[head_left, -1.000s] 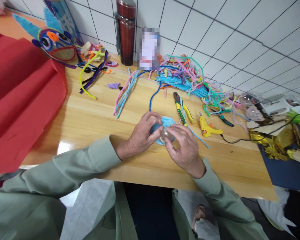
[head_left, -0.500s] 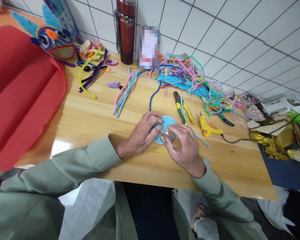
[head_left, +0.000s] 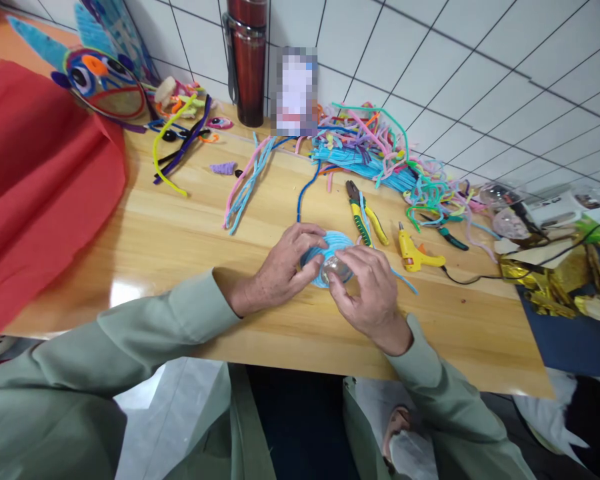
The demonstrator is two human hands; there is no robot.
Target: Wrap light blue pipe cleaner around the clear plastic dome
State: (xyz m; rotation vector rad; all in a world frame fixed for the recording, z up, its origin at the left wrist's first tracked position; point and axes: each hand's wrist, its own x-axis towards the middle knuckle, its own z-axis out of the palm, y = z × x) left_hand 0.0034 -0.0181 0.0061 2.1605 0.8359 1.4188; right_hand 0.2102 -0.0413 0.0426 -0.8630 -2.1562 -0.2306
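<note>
A light blue coil of pipe cleaners lies on the table in front of me. My left hand grips its left edge between thumb and fingers. Against the middle of the coil, my right hand holds a small clear plastic dome with thumb and fingertips. Fingers partly cover both pieces. From behind the coil a dark blue pipe cleaner runs toward the back. Just beyond my right hand lie pliers with yellow and green handles, a light blue pipe cleaner across them.
A yellow glue gun with its cord lies at right. Tangled pipe cleaners pile along the tiled wall. Pink and blue pipe cleaners, a red thermos, a blurred phone and red fabric are farther left.
The view has shifted slightly, so background things sit a little farther left. Both hands keep their hold on the coil and the dome, with barely any movement.
</note>
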